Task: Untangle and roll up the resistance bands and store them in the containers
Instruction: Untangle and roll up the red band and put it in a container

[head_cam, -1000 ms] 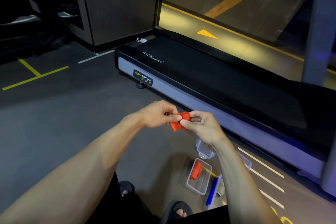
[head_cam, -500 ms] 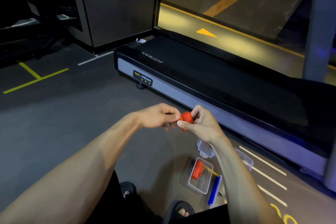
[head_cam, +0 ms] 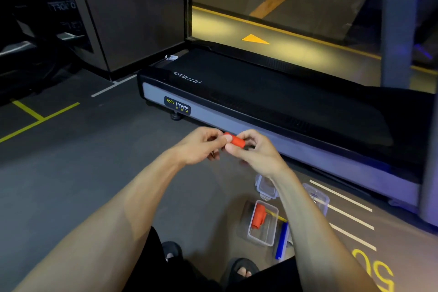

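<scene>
Both forearms are bare all the way up, no sleeves in sight, and there's no watch, band or ring on the left hand (head_cam: 201,146) or the right hand (head_cam: 257,153) as far as I can see. Lower down they've got black shorts (head_cam: 151,265) on, plain, no logo visible. On the feet are dark open-toe slides (head_cam: 239,268), with toes poking out of the front of each one. Nails look short and unpainted, though it's dim.
</scene>
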The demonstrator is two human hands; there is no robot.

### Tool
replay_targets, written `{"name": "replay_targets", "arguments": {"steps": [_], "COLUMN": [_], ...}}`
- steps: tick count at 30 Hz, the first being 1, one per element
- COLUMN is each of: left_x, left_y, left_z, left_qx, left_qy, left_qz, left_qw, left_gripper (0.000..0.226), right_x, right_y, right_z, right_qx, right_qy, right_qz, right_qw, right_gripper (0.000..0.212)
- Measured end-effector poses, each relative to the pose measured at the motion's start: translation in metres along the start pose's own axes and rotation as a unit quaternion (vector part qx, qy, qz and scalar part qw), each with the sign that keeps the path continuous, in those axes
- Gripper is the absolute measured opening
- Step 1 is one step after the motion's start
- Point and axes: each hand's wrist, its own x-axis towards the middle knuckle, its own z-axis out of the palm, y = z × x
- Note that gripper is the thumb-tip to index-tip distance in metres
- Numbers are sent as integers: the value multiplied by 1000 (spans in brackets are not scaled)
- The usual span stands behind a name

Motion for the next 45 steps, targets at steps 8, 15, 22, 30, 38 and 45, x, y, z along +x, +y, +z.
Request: {"name": "replay_targets", "arguments": {"steps": [8,15,22,30,38,45], "left_x": [-6,-9,-4,38,90,102], "left_y": [16,50,82,81,-69,-229], "left_z": [16,47,80,87,135,182], "left_qx": [-87,-96,-100,46,70,67], "left_qy": [72,197,179,17,-93,-157], "left_qz": [52,111,120,83,-82,-221], "left_qw": [992,969,971,995,990,960], "left_gripper": [11,17,19,24,15,27], "right_x": [-11,-26,-44,-29,-3,3], "right_y": [-10,-26,-39,-11,135,301], "right_z": [-2,4,-22,-70,-105,-90], "right_qx": [220,421,405,280,185,-6], "right_qy": [116,86,156,241,299,286], "right_qz": [22,11,-37,-14,115,265], "right_qw": [968,903,900,929,929,921], "right_gripper": [27,35,19,12,14,34]}}
